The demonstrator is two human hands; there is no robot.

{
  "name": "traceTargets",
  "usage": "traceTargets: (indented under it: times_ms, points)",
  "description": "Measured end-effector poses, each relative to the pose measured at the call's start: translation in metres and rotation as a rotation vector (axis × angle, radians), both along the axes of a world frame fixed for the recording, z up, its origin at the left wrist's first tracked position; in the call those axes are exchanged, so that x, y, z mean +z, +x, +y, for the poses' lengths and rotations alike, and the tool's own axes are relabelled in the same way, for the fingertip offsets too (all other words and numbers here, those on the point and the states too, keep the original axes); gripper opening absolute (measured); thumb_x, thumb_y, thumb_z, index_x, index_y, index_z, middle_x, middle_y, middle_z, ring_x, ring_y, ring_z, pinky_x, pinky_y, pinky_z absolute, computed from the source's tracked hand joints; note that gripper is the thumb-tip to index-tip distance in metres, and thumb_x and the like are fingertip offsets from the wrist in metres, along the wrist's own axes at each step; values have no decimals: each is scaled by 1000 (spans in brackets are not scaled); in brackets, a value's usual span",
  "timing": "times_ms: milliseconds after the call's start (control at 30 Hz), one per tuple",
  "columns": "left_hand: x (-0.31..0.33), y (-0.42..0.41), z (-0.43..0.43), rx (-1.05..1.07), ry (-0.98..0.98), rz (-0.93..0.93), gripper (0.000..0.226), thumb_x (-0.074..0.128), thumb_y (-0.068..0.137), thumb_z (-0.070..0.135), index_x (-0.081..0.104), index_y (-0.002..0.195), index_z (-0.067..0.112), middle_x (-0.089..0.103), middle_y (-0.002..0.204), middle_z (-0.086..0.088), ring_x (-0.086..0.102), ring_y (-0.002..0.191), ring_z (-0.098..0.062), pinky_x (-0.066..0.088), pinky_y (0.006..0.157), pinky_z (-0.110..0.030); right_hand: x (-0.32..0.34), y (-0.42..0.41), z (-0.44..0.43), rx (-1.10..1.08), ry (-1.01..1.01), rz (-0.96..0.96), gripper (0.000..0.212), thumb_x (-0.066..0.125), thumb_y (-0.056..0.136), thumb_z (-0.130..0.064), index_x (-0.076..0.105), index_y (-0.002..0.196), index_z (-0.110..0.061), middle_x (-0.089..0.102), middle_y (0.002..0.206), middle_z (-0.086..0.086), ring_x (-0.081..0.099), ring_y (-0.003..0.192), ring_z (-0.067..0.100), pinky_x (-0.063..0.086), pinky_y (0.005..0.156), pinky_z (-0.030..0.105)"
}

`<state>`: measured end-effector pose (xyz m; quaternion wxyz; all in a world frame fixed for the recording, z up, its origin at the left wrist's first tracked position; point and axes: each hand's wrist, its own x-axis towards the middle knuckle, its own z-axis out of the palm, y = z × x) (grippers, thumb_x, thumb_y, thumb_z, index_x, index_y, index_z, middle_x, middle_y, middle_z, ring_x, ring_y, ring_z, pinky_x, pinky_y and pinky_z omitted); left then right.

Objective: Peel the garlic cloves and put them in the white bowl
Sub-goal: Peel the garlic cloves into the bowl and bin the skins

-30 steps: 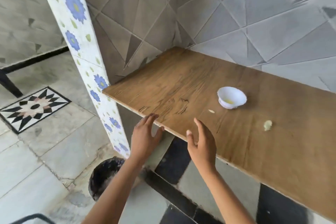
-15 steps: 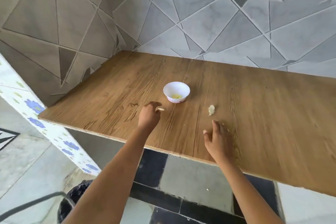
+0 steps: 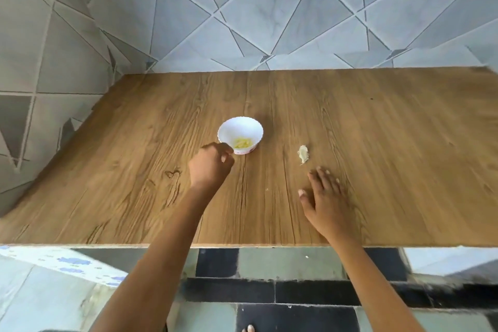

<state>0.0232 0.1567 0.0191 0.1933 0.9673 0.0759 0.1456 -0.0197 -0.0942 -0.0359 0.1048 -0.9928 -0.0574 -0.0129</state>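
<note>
grey tile wall [image 3: 269, 8] w/ slanted lines stands behind the white bowl [image 3: 237, 129]. the bowl sits on a big brown wood table [image 3: 377, 170]. on the near side of the bowl, past the table edge, is a floor [image 3: 296, 264] of black & pale tiles. far left of the bowl, down low, is a white strip w/ blue flowers [image 3: 67, 261].

the bowl is small & round w/ a wavy rim, standing upright. inside, at the bottom, lies a little heap of yellow peeled garlic [image 3: 243, 143].

left hand [image 3: 210, 167] is right at the near-left side of the bowl, back of the hand up, fingers curled in, tips close by the rim. cant tell if smth small is pinched in there, or if it touches the bowl, too blurry. its arm runs from the bowl back over the near table edge.

right hand [image 3: 324, 201] is right of the bowl & nearer, well apart from it. it lies flat, palm down on the table, fingers straight & spread, holding nothing.

one pale garlic clove [image 3: 303, 154] lies on the table right of the bowl, btw the bowl & the right hand, near the fingertips but not touching.
</note>
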Motion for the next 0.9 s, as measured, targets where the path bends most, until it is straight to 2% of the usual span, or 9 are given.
traceTargets:
  times_ms: [100, 200, 333, 433, 533, 633, 700, 800, 900]
  points:
    - [23, 30, -13, -32, -145, -56, 22, 57, 86, 15, 72, 99, 23, 71, 99, 3, 65, 88, -22, 40, 63, -24, -2, 0, 0, -14, 0, -15, 67, 5, 95, -54, 13, 151, -19, 4, 160, 3, -2, 147, 18, -12, 112, 31]
    - [24, 62, -23, -28, -14, 138, 28, 49, 86, 11, 71, 96, 26, 69, 102, -1, 63, 87, -24, 40, 65, -26, -2, -1, 1, -20, 0, -30, 83, -8, 80, -58, 16, 151, -20, 6, 159, 2, 0, 147, 17, -9, 113, 32]
    - [19, 85, -30, 61, 69, 301, 24, 44, 90, 16, 66, 100, 14, 64, 94, -4, 53, 75, -22, 40, 66, -28, -2, -2, 1, -21, 36, -36, 84, -7, 80, -59, 16, 151, -20, 6, 159, 2, 0, 146, 17, -9, 114, 31]
    - [23, 90, -26, 37, 85, 335, 25, 48, 90, 18, 68, 104, 18, 65, 98, -1, 58, 83, -22, 42, 67, -28, -5, 0, 0, -11, 113, -42, 83, -2, 82, -60, 22, 150, -18, 11, 158, 3, -1, 145, 15, -7, 115, 33]
    - [28, 80, -38, -21, 20, 194, 25, 50, 88, 15, 72, 100, 20, 69, 101, -3, 63, 88, -24, 43, 66, -27, -6, 1, -5, -5, 228, -28, 78, 8, 85, -62, 25, 148, -19, 14, 158, -1, -2, 143, 9, -4, 117, 32]
    - [23, 62, -78, -209, -114, 147, 22, 54, 85, 12, 73, 92, 18, 71, 92, -4, 65, 86, -24, 51, 71, -30, -4, 4, -12, -57, 444, -54, 55, 42, 97, -44, 36, 144, -18, 29, 153, -1, 18, 144, 13, 14, 119, 35]
    - [11, 55, -105, -281, -192, 208, 15, 59, 82, 16, 73, 88, 18, 72, 88, -5, 66, 83, -23, 53, 74, -31, -3, 11, -14, -81, 557, -94, 50, 50, 96, -33, 41, 141, -14, 38, 148, 1, 29, 140, 15, 24, 116, 34]
    - [-9, 56, -134, -233, -284, 242, 12, 67, 80, 25, 71, 87, 15, 71, 87, -3, 66, 84, -21, 50, 71, -28, -1, 21, -23, -82, 641, -123, 46, 54, 95, -24, 45, 138, -12, 47, 141, 3, 40, 132, 16, 28, 108, 20]
    - [-19, 60, -149, -152, -353, 233, 16, 71, 80, 22, 70, 90, 11, 70, 87, -5, 65, 82, -21, 50, 69, -29, 2, 31, -35, -75, 696, -130, 42, 55, 94, -19, 49, 135, -11, 53, 134, 1, 47, 125, 12, 27, 97, 6]
